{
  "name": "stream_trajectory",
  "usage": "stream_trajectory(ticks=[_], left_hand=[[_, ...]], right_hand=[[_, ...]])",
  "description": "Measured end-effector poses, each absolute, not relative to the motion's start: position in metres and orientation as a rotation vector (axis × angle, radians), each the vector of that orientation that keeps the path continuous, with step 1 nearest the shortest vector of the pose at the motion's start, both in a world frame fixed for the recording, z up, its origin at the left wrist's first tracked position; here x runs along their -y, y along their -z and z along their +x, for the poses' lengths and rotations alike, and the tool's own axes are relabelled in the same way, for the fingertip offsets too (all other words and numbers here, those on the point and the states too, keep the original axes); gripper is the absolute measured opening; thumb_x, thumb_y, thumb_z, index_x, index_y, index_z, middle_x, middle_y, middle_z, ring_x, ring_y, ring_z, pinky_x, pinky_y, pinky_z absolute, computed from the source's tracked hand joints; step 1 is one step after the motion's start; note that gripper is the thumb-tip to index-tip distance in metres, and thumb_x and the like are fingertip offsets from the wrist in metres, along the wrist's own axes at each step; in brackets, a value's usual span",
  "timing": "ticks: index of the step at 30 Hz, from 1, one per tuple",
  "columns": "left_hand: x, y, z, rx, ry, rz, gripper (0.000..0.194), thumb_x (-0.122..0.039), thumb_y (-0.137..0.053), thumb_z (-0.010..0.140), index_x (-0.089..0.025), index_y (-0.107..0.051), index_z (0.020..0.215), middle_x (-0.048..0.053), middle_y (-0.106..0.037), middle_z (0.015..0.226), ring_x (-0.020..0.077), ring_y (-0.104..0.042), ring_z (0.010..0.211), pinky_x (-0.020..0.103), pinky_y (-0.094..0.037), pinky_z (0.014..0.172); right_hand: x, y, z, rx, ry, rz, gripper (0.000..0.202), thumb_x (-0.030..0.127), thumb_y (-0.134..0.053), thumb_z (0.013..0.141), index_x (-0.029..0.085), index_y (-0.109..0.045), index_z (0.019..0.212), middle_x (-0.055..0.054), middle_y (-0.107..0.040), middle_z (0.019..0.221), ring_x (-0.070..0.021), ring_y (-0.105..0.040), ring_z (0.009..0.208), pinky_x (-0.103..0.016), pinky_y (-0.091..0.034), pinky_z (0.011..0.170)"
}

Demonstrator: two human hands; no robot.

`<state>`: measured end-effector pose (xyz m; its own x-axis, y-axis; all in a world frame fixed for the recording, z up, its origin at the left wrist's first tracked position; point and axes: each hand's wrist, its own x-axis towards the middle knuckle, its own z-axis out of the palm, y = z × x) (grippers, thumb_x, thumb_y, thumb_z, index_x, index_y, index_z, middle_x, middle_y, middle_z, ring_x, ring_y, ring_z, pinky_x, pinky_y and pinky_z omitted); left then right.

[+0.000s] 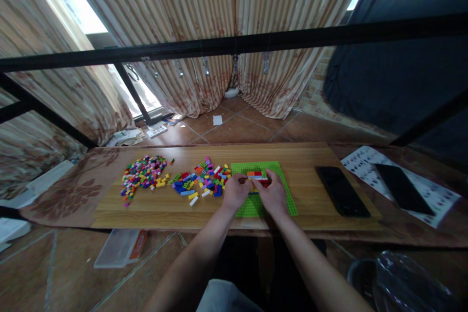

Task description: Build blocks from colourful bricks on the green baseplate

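A green studded baseplate (243,212) lies on the wooden board. On it sits a small build of toy bricks (258,174), with orange, red and white pieces showing and some yellow and blue lower down. My left hand (236,191) closes its fingers at the build's left side. From the right, my right hand (273,193) grips the same build, thumb and fingers bent round its near and right edges. The fingers cover much of the bricks, so any single piece between them is hidden. Loose mixed bricks (206,183) lie just left of my left hand.
A heap of small bricks (144,173) covers the wooden board's (153,214) left part. At right lie a black phone (341,190), a printed sheet (360,158) and another dark device (404,189). A black bar (204,48) crosses ahead; a plastic container (117,248) is below.
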<state>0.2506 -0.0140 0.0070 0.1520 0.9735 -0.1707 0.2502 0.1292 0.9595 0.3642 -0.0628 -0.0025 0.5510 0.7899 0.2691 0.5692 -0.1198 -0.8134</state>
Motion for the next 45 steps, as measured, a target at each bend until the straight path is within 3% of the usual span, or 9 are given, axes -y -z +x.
stream_trajectory(ticks=[11,16,25,45], left_hand=[[0.019,-0.017,0.255,-1.287,-0.816,1.075,0.008,-0.018,-0.063,0.068,-0.013,-0.061,0.075,-0.005,-0.054,0.051,0.0076,-0.051,0.043,0.019,-0.042,0.044],[0.022,-0.02,0.256,-1.287,-0.844,1.089,0.006,-0.017,-0.063,0.069,-0.014,-0.061,0.074,-0.005,-0.054,0.05,0.0077,-0.051,0.043,0.018,-0.041,0.044],[0.029,-0.012,0.243,-1.323,-0.885,1.298,0.016,-0.029,-0.063,0.073,-0.013,-0.065,0.072,-0.001,-0.059,0.055,0.0117,-0.057,0.056,0.021,-0.04,0.054],[0.017,-0.01,0.254,-1.487,-0.711,1.339,0.02,-0.023,-0.072,0.067,-0.011,-0.068,0.083,0.003,-0.065,0.062,0.0134,-0.061,0.062,0.022,-0.045,0.057]], right_hand=[[0.043,0.014,0.373,1.034,-0.342,-1.854,0.055,0.042,-0.071,0.058,0.017,-0.064,0.106,-0.01,-0.068,0.095,-0.024,-0.064,0.084,-0.037,-0.048,0.074],[0.041,0.015,0.376,1.007,-0.409,-1.798,0.057,0.042,-0.075,0.053,0.016,-0.064,0.103,-0.011,-0.069,0.093,-0.0243,-0.064,0.083,-0.038,-0.048,0.075],[0.066,0.02,0.397,0.857,-0.426,-1.638,0.05,0.046,-0.062,0.069,0.013,-0.062,0.106,-0.01,-0.067,0.088,-0.0199,-0.062,0.075,-0.035,-0.05,0.07],[0.085,0.016,0.385,0.976,-0.459,-1.7,0.037,0.035,-0.054,0.074,0.015,-0.065,0.103,-0.012,-0.07,0.095,-0.0237,-0.065,0.084,-0.041,-0.05,0.08]])
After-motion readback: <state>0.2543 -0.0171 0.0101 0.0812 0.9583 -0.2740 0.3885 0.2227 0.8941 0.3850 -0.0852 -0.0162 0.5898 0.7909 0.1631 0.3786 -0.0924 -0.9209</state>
